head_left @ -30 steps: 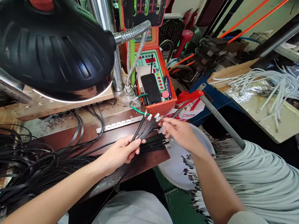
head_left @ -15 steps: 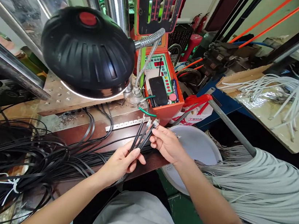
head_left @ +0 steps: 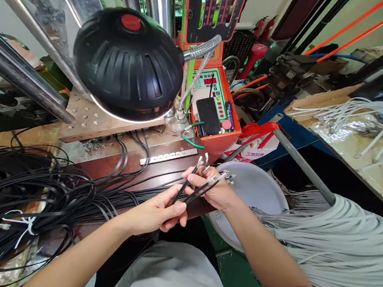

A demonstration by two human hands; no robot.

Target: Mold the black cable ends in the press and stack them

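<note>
My left hand [head_left: 156, 212] is closed around several thin black cables [head_left: 185, 194] near the edge of the brown workbench [head_left: 111, 163]. My right hand [head_left: 209, 190] pinches the same bunch higher up, with its fingers across the cables. Small metal terminals [head_left: 217, 177] stick out at the cable ends, past my right hand. A long tail of black flat cable runs from my hands into a tangled black cable pile [head_left: 12, 190] on the left of the bench.
A black gooseneck lamp [head_left: 127, 64] hangs over the bench, in front of an orange control box [head_left: 213, 109] holding a phone [head_left: 209, 116]. A white round tray [head_left: 253, 194] sits right of my hands, beside a grey wire bundle [head_left: 344, 243] draped over a metal rod [head_left: 302, 158].
My hands have moved closer together and lower. The cable ends now tilt to the right instead of standing upright, and my right hand has closed on them. The view has swung slightly.
</note>
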